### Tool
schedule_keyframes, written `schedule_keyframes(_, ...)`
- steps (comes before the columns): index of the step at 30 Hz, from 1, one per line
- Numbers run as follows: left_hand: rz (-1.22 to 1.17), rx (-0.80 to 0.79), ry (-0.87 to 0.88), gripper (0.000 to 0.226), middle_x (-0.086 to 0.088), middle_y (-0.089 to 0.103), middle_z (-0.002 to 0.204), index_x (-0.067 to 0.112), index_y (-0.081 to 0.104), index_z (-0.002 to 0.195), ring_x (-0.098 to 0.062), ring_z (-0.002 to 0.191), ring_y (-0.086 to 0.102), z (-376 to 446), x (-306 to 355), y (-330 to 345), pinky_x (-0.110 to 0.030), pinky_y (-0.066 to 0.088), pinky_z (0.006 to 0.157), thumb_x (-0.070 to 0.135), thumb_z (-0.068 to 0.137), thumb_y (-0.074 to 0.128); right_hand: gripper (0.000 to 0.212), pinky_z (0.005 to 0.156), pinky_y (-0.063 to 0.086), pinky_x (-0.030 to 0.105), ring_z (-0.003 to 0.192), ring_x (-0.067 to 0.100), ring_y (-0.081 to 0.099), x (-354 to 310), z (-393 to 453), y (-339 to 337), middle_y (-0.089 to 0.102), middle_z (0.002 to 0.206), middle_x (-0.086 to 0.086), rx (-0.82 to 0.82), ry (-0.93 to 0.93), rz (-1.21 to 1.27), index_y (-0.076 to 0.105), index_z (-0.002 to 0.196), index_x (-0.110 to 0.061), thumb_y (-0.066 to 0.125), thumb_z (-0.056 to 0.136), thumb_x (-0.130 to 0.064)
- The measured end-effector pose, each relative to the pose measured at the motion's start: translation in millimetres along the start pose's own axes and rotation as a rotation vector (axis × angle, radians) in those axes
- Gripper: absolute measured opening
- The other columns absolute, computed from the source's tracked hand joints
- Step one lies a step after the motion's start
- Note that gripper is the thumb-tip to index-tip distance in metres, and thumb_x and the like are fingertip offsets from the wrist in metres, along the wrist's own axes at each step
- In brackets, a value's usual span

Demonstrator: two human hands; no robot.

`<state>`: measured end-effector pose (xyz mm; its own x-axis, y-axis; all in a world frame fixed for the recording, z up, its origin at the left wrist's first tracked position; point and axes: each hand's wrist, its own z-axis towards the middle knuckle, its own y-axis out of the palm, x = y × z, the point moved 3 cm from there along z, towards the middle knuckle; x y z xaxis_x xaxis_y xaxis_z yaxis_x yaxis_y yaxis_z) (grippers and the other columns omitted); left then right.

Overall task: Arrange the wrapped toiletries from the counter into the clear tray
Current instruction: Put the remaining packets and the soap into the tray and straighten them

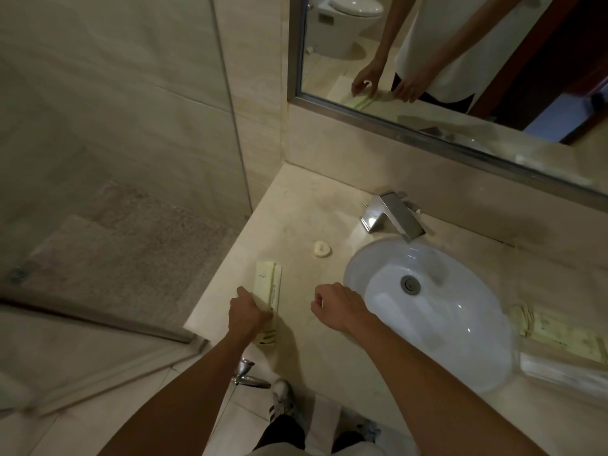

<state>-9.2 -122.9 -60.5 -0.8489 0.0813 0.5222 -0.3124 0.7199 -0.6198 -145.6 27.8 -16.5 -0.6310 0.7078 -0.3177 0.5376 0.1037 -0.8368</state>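
A beige stone bathroom counter (296, 209) runs from a glass shower screen (131, 126) on the left to a tiled back wall with a framed mirror (460, 60) above. The counter's left edge drops straight to the floor beside the screen, leaving no spare room on that side.

Near that left edge lie pale yellow-green wrapped packets (268, 284), stacked lengthwise and pointing away from the person. The left hand (248, 312) rests on their near end, fingers curled down over the wrapping and touching it; whether it has truly gripped them cannot be told. Bare counter stretches beyond the packets to the back wall.

Just right of the packets is an open strip of counter. A small cream soap (322, 249) sits farther back in it, well apart from both hands. The right hand (339, 306) hovers over this strip, loosely closed into a fist with nothing seen in it, just beside the rim of the white oval sink (427, 311). A square chrome tap (391, 215) stands behind the sink.

At the far right edge, past the sink, more yellow-green packets (559, 334) lie in a blurred clear tray (559, 370).
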Motion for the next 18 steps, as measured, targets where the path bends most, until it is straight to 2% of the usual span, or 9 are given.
schedule_keyframes(5,-0.067,0.002,-0.003,0.061,-0.019,0.060,0.110,-0.001,0.052,0.108,-0.033,0.099,0.061,-1.7,1.0,-3.2,-0.047,0.059,0.079,0.024,0.065,0.086,0.021,0.057,0.040,0.029,0.072,0.026,0.059,-3.8,-0.1,3.6,0.061,0.077,0.001,0.022,0.066,0.161,0.061,0.082,-0.016,0.051,0.087,-0.034)
schedule_keyframes(9,-0.152,0.057,0.070,0.055,-0.015,0.058,0.099,0.004,0.049,0.100,-0.032,0.091,0.061,-14.0,19.7,-4.8,-0.046,0.058,0.074,0.018,0.063,0.086,0.018,0.067,0.052,0.033,0.079,0.021,0.064,-12.0,5.1,2.9,0.066,0.081,-0.003,0.063,0.179,0.487,0.061,0.077,-0.022,0.056,0.084,-0.039)
schedule_keyframes(13,-0.229,-0.011,0.153,0.051,-0.009,0.058,0.081,0.006,0.050,0.097,-0.024,0.070,0.055,-31.7,44.1,6.9,-0.042,0.051,0.066,0.018,0.062,0.085,0.030,0.065,0.046,0.025,0.080,0.012,0.061,-26.1,9.0,1.4,0.061,0.083,-0.011,0.041,0.247,0.742,0.064,0.093,-0.021,0.065,0.082,-0.049)
schedule_keyframes(15,-0.233,-0.058,0.210,0.053,-0.008,0.057,0.079,0.004,0.051,0.098,-0.020,0.068,0.050,-38.8,53.2,15.2,-0.038,0.045,0.061,0.022,0.063,0.085,0.026,0.056,0.041,0.022,0.069,0.008,0.057,-29.1,9.2,0.1,0.058,0.074,-0.010,0.064,0.240,0.733,0.059,0.082,-0.019,0.067,0.084,-0.044)
schedule_keyframes(18,-0.248,-0.145,0.257,0.053,-0.012,0.060,0.090,0.006,0.052,0.104,-0.017,0.071,0.051,-42.2,57.9,23.2,-0.030,0.045,0.061,0.023,0.066,0.084,0.025,0.050,0.038,0.023,0.061,0.009,0.052,-23.0,7.0,-1.0,0.056,0.070,-0.004,0.113,0.274,0.684,0.050,0.071,-0.018,0.064,0.087,-0.031)
